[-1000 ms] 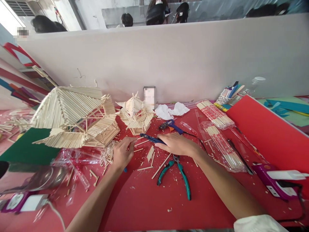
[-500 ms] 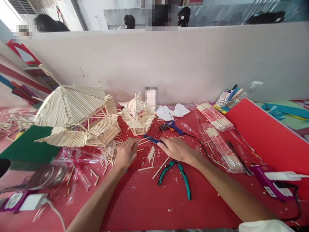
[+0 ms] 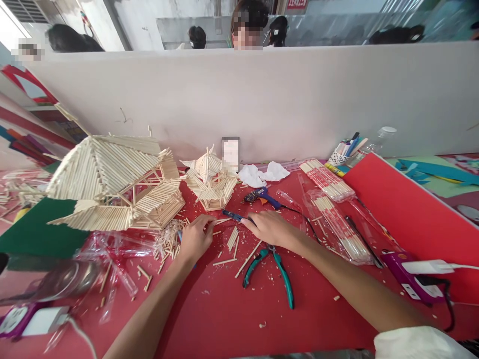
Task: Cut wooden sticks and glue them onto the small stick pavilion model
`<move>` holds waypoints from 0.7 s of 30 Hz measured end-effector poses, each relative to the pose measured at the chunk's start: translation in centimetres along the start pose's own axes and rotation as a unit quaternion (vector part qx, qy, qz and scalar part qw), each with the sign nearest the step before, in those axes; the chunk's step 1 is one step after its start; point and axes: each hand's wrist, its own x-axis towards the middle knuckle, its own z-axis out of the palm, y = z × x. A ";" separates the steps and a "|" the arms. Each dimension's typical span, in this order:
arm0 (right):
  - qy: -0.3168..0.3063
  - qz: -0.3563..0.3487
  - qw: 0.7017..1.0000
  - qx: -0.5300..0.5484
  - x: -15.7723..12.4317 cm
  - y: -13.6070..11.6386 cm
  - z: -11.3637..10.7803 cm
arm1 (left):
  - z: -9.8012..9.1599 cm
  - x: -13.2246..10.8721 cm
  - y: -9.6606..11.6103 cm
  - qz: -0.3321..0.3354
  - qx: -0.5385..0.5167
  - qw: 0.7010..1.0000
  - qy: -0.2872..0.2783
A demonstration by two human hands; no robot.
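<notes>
Stick in work: thin bare wooden stick point(image 3: 223, 220), centre of frame, between the two hands, low over the red tabletop point(image 3: 209, 319). Resting or lifted: not clear.
Left hand point(image 3: 197, 237): grip pinched on the stick's left end, thumb against fingers.
Right hand point(image 3: 267, 227): grip wrapped on a dark-blue hand tool point(image 3: 232, 215), tip pointing up-left beside the stick. Knife or cutter, not resolvable; nor is contact with the stick.
Stick handling: probably very light, stiff lengthwise, dry so not slippery. Thin, so may snap under side load; likely rolls if loose.
Stick hold: pinch close to the end, fingertips clear of the tool tip.
Tool handling: looks rigid and fairly light; best held well back on the handle.
Cut stick pieces point(image 3: 232, 238): just below centre; light, easiest taken one at a time by the ends.
Small stick pavilion point(image 3: 209, 189): above centre; light, likely fragile at the roof points. Take it by the base.
Large stick pavilion point(image 3: 107, 167): left of frame; bulkier, open framing probably flexes. Two hands, low down.
Teal-handled pliers point(image 3: 289, 284): lower centre, handles spread; likely the heaviest tool here.
Glue gun point(image 3: 275, 202): right of centre, blue body; assume hot nozzle, handle only.
Chopstick packs point(image 3: 329, 179): right side, slick clear film, red print too small to read.
Red sign point(image 3: 297, 4): top edge, right of centre; pale characters, not legible.
Brands: none readable.
</notes>
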 end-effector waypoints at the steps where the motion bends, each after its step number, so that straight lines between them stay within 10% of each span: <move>1: 0.009 0.013 1.000 -0.012 -0.1 0.3 -0.3 | -0.1 0.0 0.0 -0.002 -0.001 1.000 -0.002; 11: 0.096 0.169 0.974 -0.117 -4.2 5.2 0.2 | -0.5 0.5 -0.4 0.000 0.003 1.000 0.004; 21: 0.077 0.149 0.975 -0.149 -5.3 6.6 2.4 | -0.2 0.6 -0.9 -0.001 -0.001 1.000 0.001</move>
